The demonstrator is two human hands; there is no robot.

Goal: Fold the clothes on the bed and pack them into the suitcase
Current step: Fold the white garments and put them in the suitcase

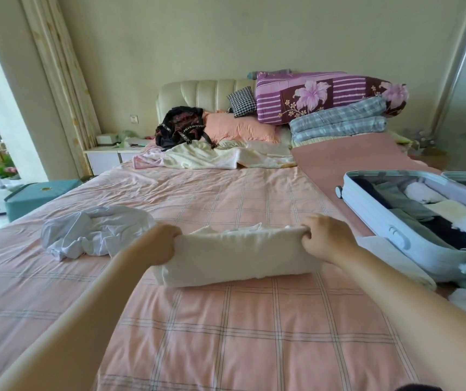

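A wide bed (pixel 226 320) covered in a pink checked sheet fills the room, with a cream padded headboard (pixel 203 94) against a pale wall and a striped cream curtain (pixel 57 80) at the left. Near the pillows sit a black patterned backpack (pixel 181 127), a peach pillow (pixel 240 128) and a purple floral quilt (pixel 324 94) stacked on folded blue plaid bedding (pixel 339 122). At the bed's right edge a light blue hard-shell suitcase (pixel 381 221) lies open, holding clothes. Mid-bed, a cream folded garment (pixel 237 258) forms a thick, soft oblong; the left hand (pixel 161 244) and right hand (pixel 324 238) each clutch one end, fingers curled round the upper edge. A crumpled white garment (pixel 93 230) lies just beside it, to the left.
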